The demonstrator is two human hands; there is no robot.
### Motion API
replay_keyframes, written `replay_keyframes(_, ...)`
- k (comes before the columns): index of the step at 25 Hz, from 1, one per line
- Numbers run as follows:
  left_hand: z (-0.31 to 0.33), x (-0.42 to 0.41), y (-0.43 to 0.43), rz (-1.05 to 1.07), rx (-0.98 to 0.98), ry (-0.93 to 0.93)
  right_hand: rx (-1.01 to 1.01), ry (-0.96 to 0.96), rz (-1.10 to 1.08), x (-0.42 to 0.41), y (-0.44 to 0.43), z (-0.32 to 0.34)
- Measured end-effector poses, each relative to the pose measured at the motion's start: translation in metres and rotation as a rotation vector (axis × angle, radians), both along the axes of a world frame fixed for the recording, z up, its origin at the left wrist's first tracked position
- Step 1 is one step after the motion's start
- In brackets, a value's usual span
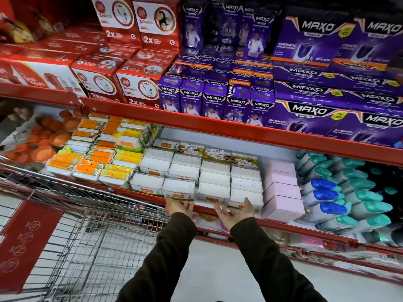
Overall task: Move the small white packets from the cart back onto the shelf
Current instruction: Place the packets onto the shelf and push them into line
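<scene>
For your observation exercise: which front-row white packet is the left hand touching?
The left hand touches the second white packet from the left, orange label facing front.

Purple boxes on the upper shelf all say "MAXO"; the big ones add "GENIUS" and "AUTOMATIC MAX PROTECTION". Red boxes next to them read "Good knight XPRESS" and "2x". Lower shelf packet labels are too blurry to read.
</scene>
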State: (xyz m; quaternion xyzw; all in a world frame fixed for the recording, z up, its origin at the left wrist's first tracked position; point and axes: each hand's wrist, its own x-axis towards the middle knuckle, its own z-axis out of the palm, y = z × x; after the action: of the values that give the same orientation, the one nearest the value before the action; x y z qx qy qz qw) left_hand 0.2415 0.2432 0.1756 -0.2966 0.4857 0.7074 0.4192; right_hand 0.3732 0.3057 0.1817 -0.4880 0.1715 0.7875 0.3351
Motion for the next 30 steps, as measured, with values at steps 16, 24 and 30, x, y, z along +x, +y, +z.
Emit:
replay_keyframes(16,-0.001,-0.057,0.005,-0.141,0.066,-0.109,0.006,-0.001,-0.033,-0.053,-0.005,0.004)
replay_keyframes(24,-0.007,-0.09,-0.024,0.008,0.021,-0.002,0.025,0.053,-0.014,-0.074,-0.023,-0.004)
replay_keyframes(30,0.005,-0.129,-0.027,-0.106,0.01,-0.007,0.029,0.06,0.011,-0.113,-0.032,-0.002)
